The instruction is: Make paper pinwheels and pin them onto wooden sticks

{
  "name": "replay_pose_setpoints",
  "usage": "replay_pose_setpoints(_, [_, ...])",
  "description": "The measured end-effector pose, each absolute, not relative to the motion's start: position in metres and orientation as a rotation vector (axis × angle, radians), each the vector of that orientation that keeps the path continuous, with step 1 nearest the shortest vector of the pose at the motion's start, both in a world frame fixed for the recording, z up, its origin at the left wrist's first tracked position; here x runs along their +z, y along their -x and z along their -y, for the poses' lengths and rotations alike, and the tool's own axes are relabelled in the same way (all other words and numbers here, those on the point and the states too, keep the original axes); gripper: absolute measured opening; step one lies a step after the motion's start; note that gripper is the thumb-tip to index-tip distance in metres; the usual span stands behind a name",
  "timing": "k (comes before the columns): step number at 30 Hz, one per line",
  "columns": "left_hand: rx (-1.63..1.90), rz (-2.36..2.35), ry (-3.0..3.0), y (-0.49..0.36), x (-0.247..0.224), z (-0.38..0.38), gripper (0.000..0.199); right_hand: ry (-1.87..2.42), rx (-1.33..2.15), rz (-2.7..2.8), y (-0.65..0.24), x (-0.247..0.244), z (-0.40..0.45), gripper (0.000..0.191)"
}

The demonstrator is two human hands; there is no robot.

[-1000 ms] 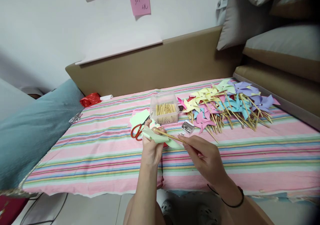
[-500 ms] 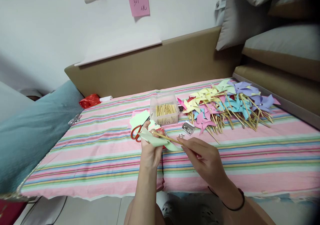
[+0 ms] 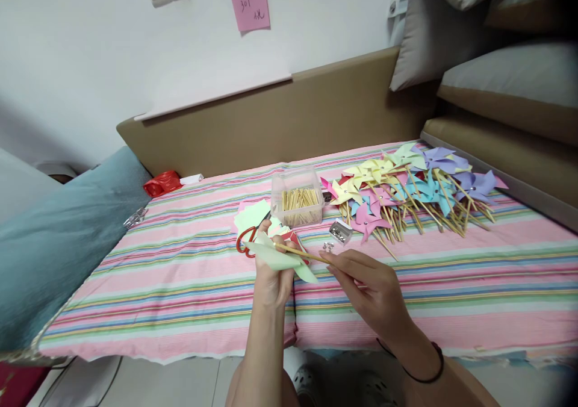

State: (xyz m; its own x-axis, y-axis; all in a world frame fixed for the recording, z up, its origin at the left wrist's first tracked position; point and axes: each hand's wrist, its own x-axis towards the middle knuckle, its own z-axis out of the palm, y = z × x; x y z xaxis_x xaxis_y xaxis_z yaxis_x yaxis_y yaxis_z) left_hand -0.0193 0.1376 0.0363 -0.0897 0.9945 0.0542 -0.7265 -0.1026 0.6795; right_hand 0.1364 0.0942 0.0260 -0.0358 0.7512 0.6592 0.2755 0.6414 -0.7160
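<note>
A pale green paper pinwheel (image 3: 276, 259) is in my left hand (image 3: 273, 282), whose fingers are closed around its far side and partly hidden by the paper. A thin wooden stick (image 3: 303, 253) runs from the pinwheel's middle to the right. My right hand (image 3: 372, 280) pinches the stick near its right end between thumb and fingers. Just beyond my hands lie orange-handled scissors (image 3: 244, 242) on light green paper sheets (image 3: 251, 217). A clear plastic box (image 3: 297, 197) holds many short wooden sticks. Next to it is a small box of metal fasteners (image 3: 340, 231).
Many finished pinwheels (image 3: 383, 196) on sticks are piled at the right of the striped cloth (image 3: 180, 298). A red plastic bag (image 3: 162, 183) and a white item (image 3: 191, 179) lie at the back left. Cushions (image 3: 510, 88) stand at the right.
The green pinwheel has turned a little on the stick, its right blade now pointing down towards me. Both hands have stayed in nearly the same place.
</note>
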Motion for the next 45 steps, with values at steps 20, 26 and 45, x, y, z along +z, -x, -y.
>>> replay_pose_setpoints(20, [1.624, -0.548, -0.635, 0.02, 0.039, -0.137, 0.068, 0.92, 0.684, 1.595, -0.131, 0.024, -0.095, 0.025])
replay_pose_setpoints(26, [1.759, -0.826, -0.671, 0.019, 0.039, -0.146, 0.071, 1.051, 1.36, 1.296, -0.127, 0.012, -0.101, 0.022])
replay_pose_setpoints(45, [1.975, -1.046, -0.563, 0.036, 0.033, -0.158, 0.073, 1.308, 1.302, 1.476, -0.134, -0.009, -0.106, 0.021])
